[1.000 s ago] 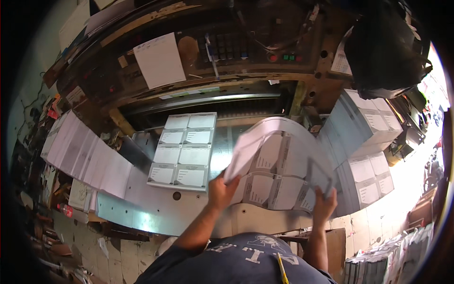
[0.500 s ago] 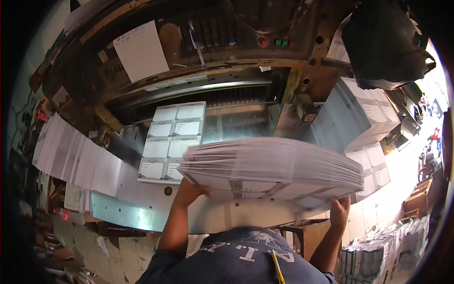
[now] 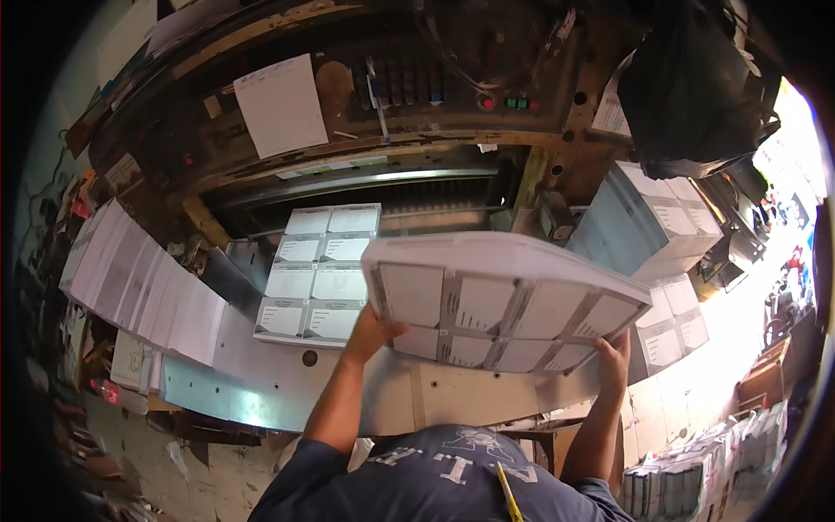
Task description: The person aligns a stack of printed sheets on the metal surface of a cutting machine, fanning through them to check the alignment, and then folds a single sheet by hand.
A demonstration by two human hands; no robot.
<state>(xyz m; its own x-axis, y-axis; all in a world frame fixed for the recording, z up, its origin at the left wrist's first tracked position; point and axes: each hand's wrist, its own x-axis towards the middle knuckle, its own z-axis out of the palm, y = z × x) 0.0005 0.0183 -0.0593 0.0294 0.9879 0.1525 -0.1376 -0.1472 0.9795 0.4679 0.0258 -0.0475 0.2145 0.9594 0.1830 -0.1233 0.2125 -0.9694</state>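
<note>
Left grip [image 3: 370, 336] partly hidden by paper stack [image 3: 490, 306], shirt [image 3: 426, 491] cut off below, print [image 3: 472, 320] illegible

White panels framed by grey bands form a grid across a held stack of printed sheets [image 3: 506, 306], its thick edge a plain off-white. The same white-and-grey pattern, flecked with fine dark lines, covers a second stack [image 3: 318, 280] on a silver-grey table [image 3: 228, 393] with a pale teal sheen. A left-hand pile of paper [image 3: 146, 283] shows white with soft grey stripes; a right-hand pile [image 3: 628, 217] turns blue-grey along its side. Red [image 3: 488, 103] and green buttons [image 3: 517, 103] dot a dark brown control panel [image 3: 555, 91], near a black plastic bag [image 3: 696, 100]. Off-white lettering crosses a navy shirt [image 3: 383, 491].
</note>
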